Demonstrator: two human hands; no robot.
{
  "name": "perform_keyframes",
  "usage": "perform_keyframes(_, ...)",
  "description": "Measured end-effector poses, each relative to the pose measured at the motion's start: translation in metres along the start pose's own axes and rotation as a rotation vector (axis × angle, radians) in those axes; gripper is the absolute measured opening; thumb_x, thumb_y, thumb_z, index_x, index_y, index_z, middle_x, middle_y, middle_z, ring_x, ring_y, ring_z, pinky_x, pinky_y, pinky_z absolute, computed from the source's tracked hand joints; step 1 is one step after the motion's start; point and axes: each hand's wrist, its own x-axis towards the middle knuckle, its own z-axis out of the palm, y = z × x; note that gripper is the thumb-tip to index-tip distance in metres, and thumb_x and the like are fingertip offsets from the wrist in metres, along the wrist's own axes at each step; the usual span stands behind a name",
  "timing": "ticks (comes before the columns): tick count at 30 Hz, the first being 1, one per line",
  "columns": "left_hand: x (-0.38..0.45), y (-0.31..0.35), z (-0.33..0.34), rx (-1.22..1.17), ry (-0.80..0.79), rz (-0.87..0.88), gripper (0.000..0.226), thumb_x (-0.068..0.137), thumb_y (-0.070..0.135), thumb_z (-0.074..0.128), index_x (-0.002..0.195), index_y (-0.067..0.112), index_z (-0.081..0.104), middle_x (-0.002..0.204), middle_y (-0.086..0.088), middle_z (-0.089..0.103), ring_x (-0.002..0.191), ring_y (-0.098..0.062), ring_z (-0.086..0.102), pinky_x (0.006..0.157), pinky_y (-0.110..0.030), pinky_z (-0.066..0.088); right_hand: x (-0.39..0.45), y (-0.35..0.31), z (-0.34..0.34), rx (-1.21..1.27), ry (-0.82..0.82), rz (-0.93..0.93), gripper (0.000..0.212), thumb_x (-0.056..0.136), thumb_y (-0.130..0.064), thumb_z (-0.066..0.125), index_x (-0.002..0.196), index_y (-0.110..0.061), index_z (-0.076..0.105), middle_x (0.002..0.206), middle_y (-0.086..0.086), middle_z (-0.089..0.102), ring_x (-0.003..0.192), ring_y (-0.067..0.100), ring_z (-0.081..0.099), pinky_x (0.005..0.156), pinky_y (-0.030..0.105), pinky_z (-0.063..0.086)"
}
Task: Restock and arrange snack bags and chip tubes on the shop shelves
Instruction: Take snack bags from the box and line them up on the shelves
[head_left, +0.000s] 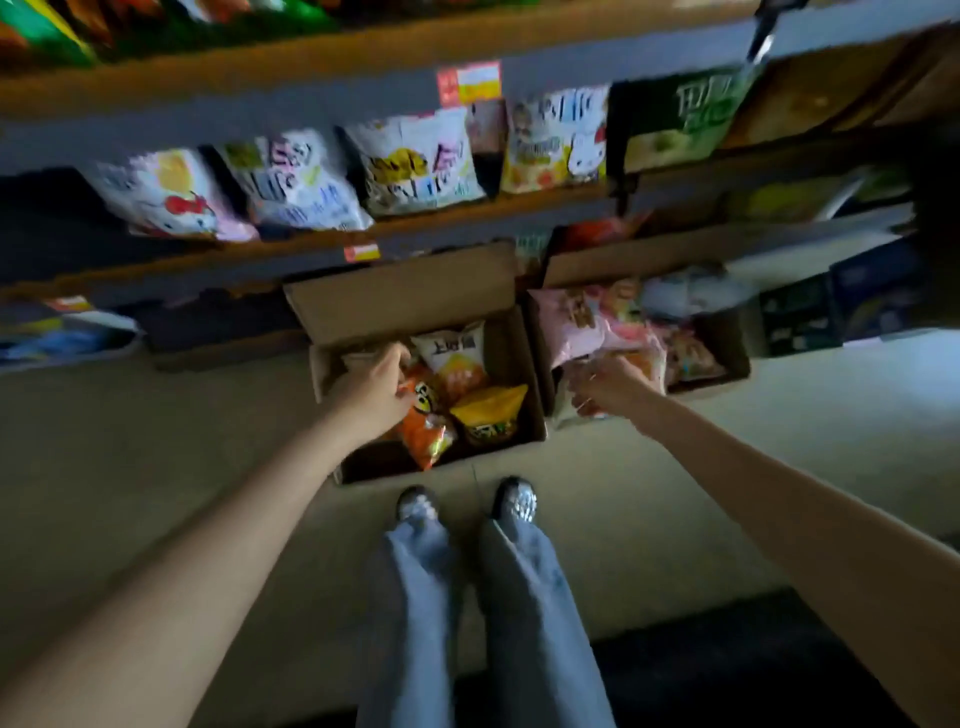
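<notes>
Curled around a crinkly pale clear-fronted snack bag (571, 405), the right hand (608, 387) holds it at the edge of the right brown cardboard box (727, 338). Left hand (376, 384) grips an orange snack bag (426, 421) inside the left brown cardboard box (405, 296), below the bag-lined shelves (311, 249).

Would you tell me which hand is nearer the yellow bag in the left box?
Left. The left hand is inside the same box, just left of the yellow bag; the right hand is over the neighbouring box, farther away.
</notes>
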Motion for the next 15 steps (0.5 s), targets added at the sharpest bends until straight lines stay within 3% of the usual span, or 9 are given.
perform_keyframes(2,0.035,-0.01,0.038,0.009,-0.039,-0.006,0.036,0.086,0.014,0.057,0.119,0.01,0.044,0.111,-0.014,0.057,0.098,-0.033,0.059,0.086,-0.044,0.048,0.047,0.022,0.02,-0.191,-0.019,-0.057,0.026,0.094,-0.012,0.047,0.11,0.002,0.061,0.082,0.009,0.058,0.099,0.034,0.062,0.089,0.04,0.05)
perform_keyframes(6,0.108,-0.043,0.11,0.138,-0.079,-0.018,0.039,0.087,0.018,0.057,0.124,0.012,0.044,0.118,-0.007,0.057,0.105,-0.027,0.057,0.083,-0.031,0.042,0.157,0.068,0.085,-0.493,-0.036,-0.206,0.03,0.092,-0.011,0.045,0.12,-0.005,0.057,0.116,0.016,0.051,0.118,0.033,0.05,0.096,0.035,0.042)
perform_keyframes(9,0.15,-0.074,0.157,0.121,-0.064,-0.054,0.036,0.089,0.02,0.055,0.123,0.015,0.044,0.113,-0.001,0.056,0.101,-0.022,0.057,0.076,-0.026,0.038,0.231,0.089,0.128,-0.721,-0.046,-0.286,0.05,0.093,-0.005,0.042,0.142,-0.009,0.032,0.15,0.015,0.02,0.13,0.035,0.04,0.096,0.037,0.042)
perform_keyframes(11,0.167,-0.092,0.18,0.129,-0.081,-0.063,0.035,0.09,0.022,0.054,0.123,0.017,0.044,0.113,0.001,0.055,0.1,-0.021,0.056,0.076,-0.027,0.039,0.268,0.094,0.145,-0.839,-0.042,-0.239,0.059,0.095,-0.003,0.037,0.149,-0.013,0.015,0.155,0.019,0.006,0.127,0.043,0.042,0.095,0.044,0.043)
perform_keyframes(13,0.175,-0.107,0.194,0.126,-0.096,-0.068,0.036,0.09,0.022,0.054,0.124,0.017,0.044,0.117,0.0,0.056,0.103,-0.021,0.056,0.08,-0.03,0.042,0.291,0.098,0.155,-0.884,-0.039,-0.204,0.054,0.097,-0.005,0.035,0.148,-0.013,0.018,0.149,0.026,0.018,0.124,0.045,0.044,0.094,0.047,0.043)
perform_keyframes(15,0.176,-0.114,0.196,0.128,-0.085,-0.089,0.036,0.09,0.021,0.054,0.124,0.017,0.045,0.119,-0.001,0.057,0.103,-0.02,0.056,0.079,-0.028,0.041,0.295,0.099,0.159,-0.869,-0.015,-0.23,0.043,0.097,-0.005,0.034,0.14,-0.011,0.037,0.137,0.023,0.042,0.121,0.041,0.049,0.093,0.043,0.044)
